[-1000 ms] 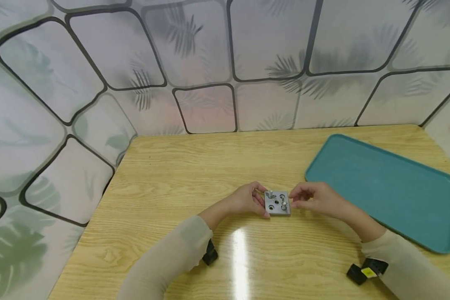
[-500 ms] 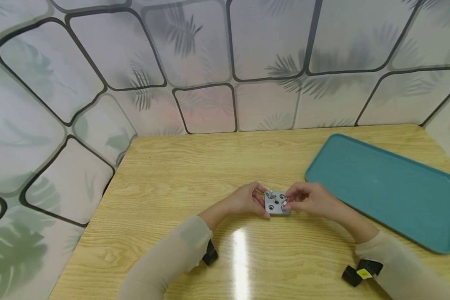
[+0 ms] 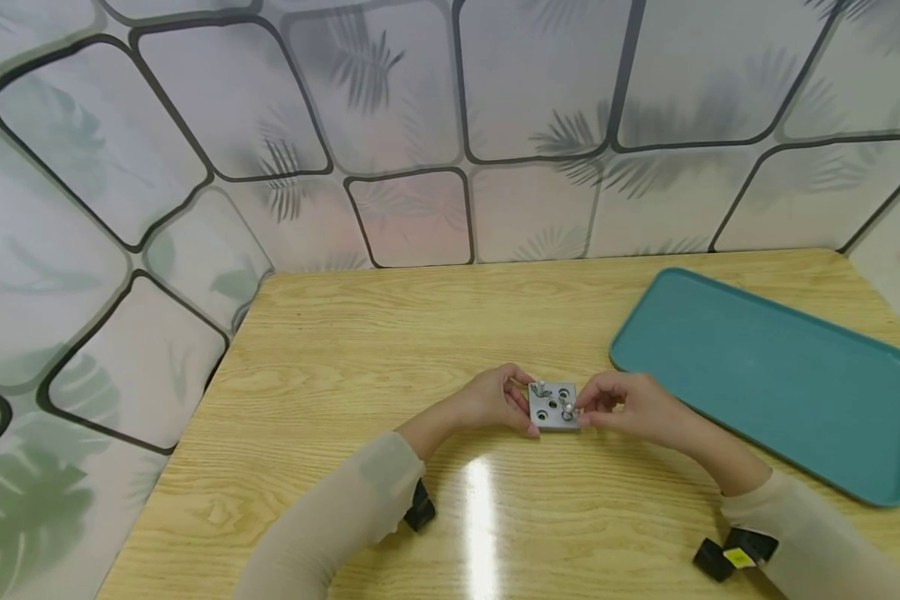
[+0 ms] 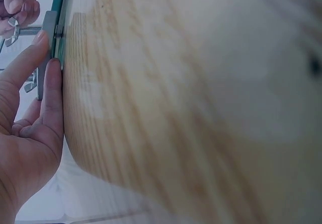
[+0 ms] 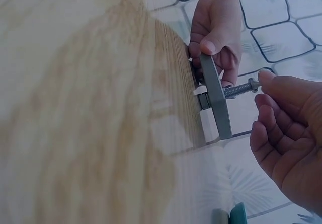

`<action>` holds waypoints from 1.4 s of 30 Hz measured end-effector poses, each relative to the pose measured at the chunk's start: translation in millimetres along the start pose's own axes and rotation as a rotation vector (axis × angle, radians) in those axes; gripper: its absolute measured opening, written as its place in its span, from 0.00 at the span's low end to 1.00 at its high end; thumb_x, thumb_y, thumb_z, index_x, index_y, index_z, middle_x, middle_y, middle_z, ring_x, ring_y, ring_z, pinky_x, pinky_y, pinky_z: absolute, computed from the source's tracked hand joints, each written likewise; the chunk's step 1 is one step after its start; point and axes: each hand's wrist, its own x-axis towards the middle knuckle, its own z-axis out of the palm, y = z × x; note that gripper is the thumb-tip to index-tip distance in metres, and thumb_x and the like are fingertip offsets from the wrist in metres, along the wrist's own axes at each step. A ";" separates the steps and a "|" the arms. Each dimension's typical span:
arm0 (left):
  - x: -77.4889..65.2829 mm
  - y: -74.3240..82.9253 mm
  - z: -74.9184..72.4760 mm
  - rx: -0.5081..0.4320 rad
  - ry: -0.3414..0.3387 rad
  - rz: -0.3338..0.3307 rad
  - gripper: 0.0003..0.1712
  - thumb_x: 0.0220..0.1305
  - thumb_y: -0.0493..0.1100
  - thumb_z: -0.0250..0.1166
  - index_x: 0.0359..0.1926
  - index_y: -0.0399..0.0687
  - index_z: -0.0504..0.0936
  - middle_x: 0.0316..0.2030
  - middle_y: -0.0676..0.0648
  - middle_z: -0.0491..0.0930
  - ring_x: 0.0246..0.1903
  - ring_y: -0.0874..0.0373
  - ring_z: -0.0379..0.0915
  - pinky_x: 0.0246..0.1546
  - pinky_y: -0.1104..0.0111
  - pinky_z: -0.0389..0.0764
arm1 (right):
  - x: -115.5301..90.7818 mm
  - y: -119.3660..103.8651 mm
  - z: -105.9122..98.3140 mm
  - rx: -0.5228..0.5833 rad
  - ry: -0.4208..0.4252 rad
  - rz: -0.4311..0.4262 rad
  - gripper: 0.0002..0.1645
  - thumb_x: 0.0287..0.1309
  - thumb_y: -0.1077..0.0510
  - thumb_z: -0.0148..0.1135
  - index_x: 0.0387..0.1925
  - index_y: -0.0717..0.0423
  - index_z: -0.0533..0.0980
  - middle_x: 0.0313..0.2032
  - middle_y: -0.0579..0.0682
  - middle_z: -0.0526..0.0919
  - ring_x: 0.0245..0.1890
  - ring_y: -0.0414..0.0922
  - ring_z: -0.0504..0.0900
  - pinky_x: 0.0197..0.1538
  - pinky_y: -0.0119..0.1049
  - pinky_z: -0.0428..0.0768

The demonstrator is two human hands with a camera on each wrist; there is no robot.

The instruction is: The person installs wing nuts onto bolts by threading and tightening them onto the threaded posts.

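Observation:
A square grey metal plate [image 3: 556, 423] with several holes lies at the middle of the table, propped on bolt heads [image 5: 203, 101]. My left hand [image 3: 495, 398] grips its left side, thumb at the near corner and fingers at the far one. Up through the right part stands a threaded bolt [image 5: 238, 90] with a wing nut [image 4: 12, 31] near its top. My right hand [image 3: 630, 402] pinches that wing nut between thumb and forefinger, the other fingers curled below. Another wing nut [image 4: 31, 84] sits on a second bolt at the plate's far left corner, beside my left fingers.
A teal tray [image 3: 772, 375] lies on the right of the wooden table [image 3: 360, 333], behind my right forearm. A patterned wall [image 3: 412, 217] borders the table's back and left. Black wrist cameras [image 3: 420, 507] hang under both sleeves.
My right hand came in from the right to the wing nut, turned at it, and has drawn back slightly right with fingertips still there. The left hand and plate stay put.

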 end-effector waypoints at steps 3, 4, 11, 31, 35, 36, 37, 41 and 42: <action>-0.1 0.6 0.0 0.003 0.001 0.004 0.39 0.40 0.34 0.78 0.55 0.42 0.70 0.32 0.48 0.81 0.32 0.59 0.78 0.35 0.72 0.77 | 0.2 0.0 -1.0 0.006 0.010 0.016 0.06 0.50 0.65 0.69 0.32 0.55 0.80 0.26 0.40 0.80 0.24 0.32 0.74 0.27 0.30 0.75; -0.1 0.7 0.0 0.003 0.001 0.004 0.39 0.40 0.34 0.78 0.55 0.42 0.70 0.32 0.48 0.81 0.32 0.59 0.78 0.35 0.72 0.77 | 0.3 -0.1 -1.4 0.007 0.015 0.025 0.06 0.50 0.65 0.69 0.32 0.55 0.80 0.26 0.41 0.80 0.25 0.32 0.74 0.27 0.30 0.75; 0.7 -0.6 0.2 -0.005 -0.005 0.007 0.39 0.41 0.33 0.78 0.56 0.41 0.70 0.32 0.48 0.81 0.31 0.60 0.78 0.34 0.72 0.78 | 2.8 2.0 -0.4 -0.011 0.036 0.047 0.09 0.48 0.63 0.71 0.34 0.57 0.80 0.25 0.41 0.79 0.23 0.33 0.73 0.26 0.30 0.74; -0.3 -1.4 1.1 -0.001 0.006 0.007 0.39 0.41 0.34 0.78 0.56 0.41 0.70 0.32 0.48 0.81 0.32 0.59 0.78 0.35 0.72 0.77 | 4.0 -5.0 4.5 -0.059 0.038 0.030 0.08 0.48 0.63 0.71 0.32 0.56 0.80 0.24 0.39 0.79 0.23 0.31 0.72 0.25 0.30 0.74; -0.9 -0.9 1.2 0.001 0.005 0.008 0.39 0.41 0.34 0.78 0.56 0.41 0.70 0.32 0.49 0.81 0.32 0.59 0.78 0.35 0.72 0.77 | 0.6 -6.3 4.7 -0.082 0.046 -0.009 0.08 0.47 0.64 0.71 0.31 0.54 0.80 0.24 0.38 0.78 0.23 0.30 0.72 0.24 0.29 0.73; -1.1 -0.7 1.1 0.001 0.004 0.008 0.39 0.41 0.34 0.78 0.56 0.41 0.70 0.32 0.49 0.81 0.32 0.59 0.78 0.35 0.72 0.77 | 0.2 -6.5 4.9 -0.084 0.049 -0.020 0.08 0.47 0.65 0.71 0.30 0.54 0.80 0.24 0.38 0.78 0.23 0.30 0.72 0.24 0.29 0.73; -1.3 -0.5 1.1 0.000 0.003 0.007 0.39 0.41 0.34 0.78 0.56 0.41 0.70 0.32 0.49 0.81 0.32 0.59 0.78 0.35 0.72 0.77 | -0.1 -6.7 5.2 -0.086 0.051 -0.030 0.08 0.46 0.65 0.71 0.30 0.54 0.80 0.24 0.38 0.78 0.23 0.30 0.72 0.23 0.30 0.73; -1.7 -0.2 0.8 -0.007 0.000 0.004 0.39 0.41 0.34 0.77 0.56 0.41 0.70 0.32 0.48 0.81 0.31 0.59 0.78 0.34 0.72 0.77 | -0.6 -7.1 4.9 -0.096 0.055 -0.049 0.09 0.45 0.67 0.71 0.30 0.54 0.80 0.24 0.38 0.79 0.23 0.30 0.72 0.23 0.29 0.73; -1.5 -0.3 0.7 -0.009 -0.001 0.005 0.39 0.41 0.33 0.77 0.56 0.41 0.70 0.32 0.48 0.81 0.31 0.59 0.78 0.34 0.72 0.77 | -0.8 -7.2 4.3 -0.093 0.057 -0.044 0.09 0.45 0.67 0.71 0.30 0.54 0.80 0.24 0.38 0.79 0.23 0.30 0.72 0.24 0.30 0.73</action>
